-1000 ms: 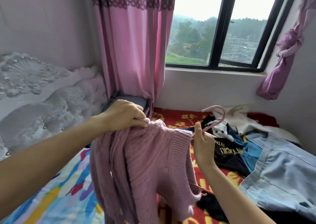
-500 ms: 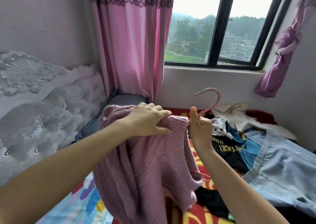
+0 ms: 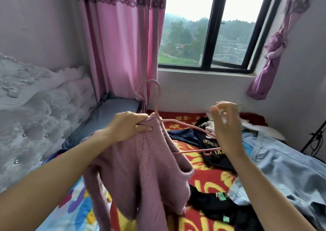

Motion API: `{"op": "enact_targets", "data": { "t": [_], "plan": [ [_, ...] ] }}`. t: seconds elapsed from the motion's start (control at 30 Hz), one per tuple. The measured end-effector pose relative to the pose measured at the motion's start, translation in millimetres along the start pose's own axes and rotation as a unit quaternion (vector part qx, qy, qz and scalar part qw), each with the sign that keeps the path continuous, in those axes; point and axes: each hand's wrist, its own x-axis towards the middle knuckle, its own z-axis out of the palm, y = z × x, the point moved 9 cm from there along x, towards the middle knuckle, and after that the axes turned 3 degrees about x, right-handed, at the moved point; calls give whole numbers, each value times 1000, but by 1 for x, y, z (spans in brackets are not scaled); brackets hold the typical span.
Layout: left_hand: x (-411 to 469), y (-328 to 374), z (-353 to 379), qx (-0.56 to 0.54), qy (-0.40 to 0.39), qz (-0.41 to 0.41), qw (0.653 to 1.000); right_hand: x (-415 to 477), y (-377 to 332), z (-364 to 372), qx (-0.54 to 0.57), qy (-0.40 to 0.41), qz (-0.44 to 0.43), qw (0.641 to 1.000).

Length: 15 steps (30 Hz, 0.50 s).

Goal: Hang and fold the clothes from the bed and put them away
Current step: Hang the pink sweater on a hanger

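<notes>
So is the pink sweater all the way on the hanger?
Halfway on. One side of the hanger is inside the sweater collar; the other sticks out bare.

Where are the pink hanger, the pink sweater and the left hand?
pink hanger (image 3: 204,150): head view, lower bar.
pink sweater (image 3: 141,178): head view, knitted body.
left hand (image 3: 127,126): head view, its back.

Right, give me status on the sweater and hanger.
Left hand grips sweater collar at hanger neck. Right hand open over hanger's bare end, contact unclear. Sweater half on, one hanger arm inside. Nothing blocking.
</notes>
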Motion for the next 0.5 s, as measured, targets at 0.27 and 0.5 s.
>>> {"op": "enact_targets", "data": {
  "t": [0.27, 0.5],
  "plan": [
    [8, -20, -50, -62, 132, 1, 989, -100, 95, 32, 41, -108, 119, 986],
    [6, -31, -70, -105, 139, -3, 985, -97, 14, 89, -49, -200, -216, 954]
  ]
}}
